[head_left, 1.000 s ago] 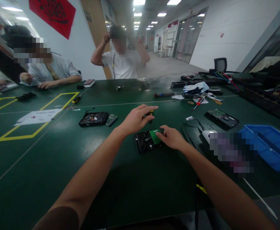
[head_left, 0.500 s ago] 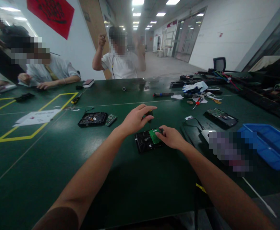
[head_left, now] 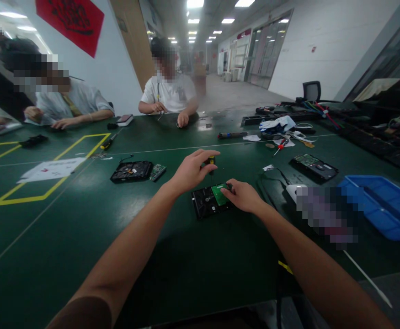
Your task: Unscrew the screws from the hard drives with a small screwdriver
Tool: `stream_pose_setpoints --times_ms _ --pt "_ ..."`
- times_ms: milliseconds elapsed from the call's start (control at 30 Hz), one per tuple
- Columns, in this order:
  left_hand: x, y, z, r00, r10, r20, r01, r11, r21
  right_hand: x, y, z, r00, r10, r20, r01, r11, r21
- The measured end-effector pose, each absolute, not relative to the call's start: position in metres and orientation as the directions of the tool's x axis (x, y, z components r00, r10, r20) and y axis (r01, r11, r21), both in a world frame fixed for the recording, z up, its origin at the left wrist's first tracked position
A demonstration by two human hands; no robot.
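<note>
A black hard drive (head_left: 205,203) with a green circuit board (head_left: 219,194) lies on the green table (head_left: 83,228) in front of me. My left hand (head_left: 191,170) is closed around the black and yellow handle of a screwdriver (head_left: 211,162), held upright over the drive. My right hand (head_left: 242,196) rests on the drive's right side, fingers pressed on the circuit board.
Another opened drive (head_left: 131,170) and a loose board (head_left: 157,171) lie to the left, a third drive (head_left: 314,167) to the right. A blue tray (head_left: 385,205) sits at far right. Tools and gloves (head_left: 278,124) clutter the back. Two people sit across the table.
The person across the table has lowered both arms from the head to the tabletop. My hands and the drive have barely moved.
</note>
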State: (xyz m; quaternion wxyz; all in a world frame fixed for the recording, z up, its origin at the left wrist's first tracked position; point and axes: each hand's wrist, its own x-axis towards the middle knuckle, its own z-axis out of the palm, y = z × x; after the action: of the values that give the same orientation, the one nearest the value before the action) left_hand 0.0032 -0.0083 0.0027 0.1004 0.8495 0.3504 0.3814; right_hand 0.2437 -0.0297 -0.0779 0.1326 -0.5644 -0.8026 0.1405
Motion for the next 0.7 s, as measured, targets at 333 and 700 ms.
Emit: stream_pose_setpoints --times_ms 333,700 --pt "0.0022 -0.0057 0.0018 0.398 0.708 0.583 0.574 -0.688 0.444 0.2444 -0.0285 -0.079 -0.324 0.945 0.05 0.876 0.32 -0.362" --pt "0.0021 -0.0059 0.0011 0.436 0.698 0.569 0.566 -0.704 0.429 0.245 -0.0274 -0.0806 -0.315 0.948 0.039 0.875 0.306 -0.375"
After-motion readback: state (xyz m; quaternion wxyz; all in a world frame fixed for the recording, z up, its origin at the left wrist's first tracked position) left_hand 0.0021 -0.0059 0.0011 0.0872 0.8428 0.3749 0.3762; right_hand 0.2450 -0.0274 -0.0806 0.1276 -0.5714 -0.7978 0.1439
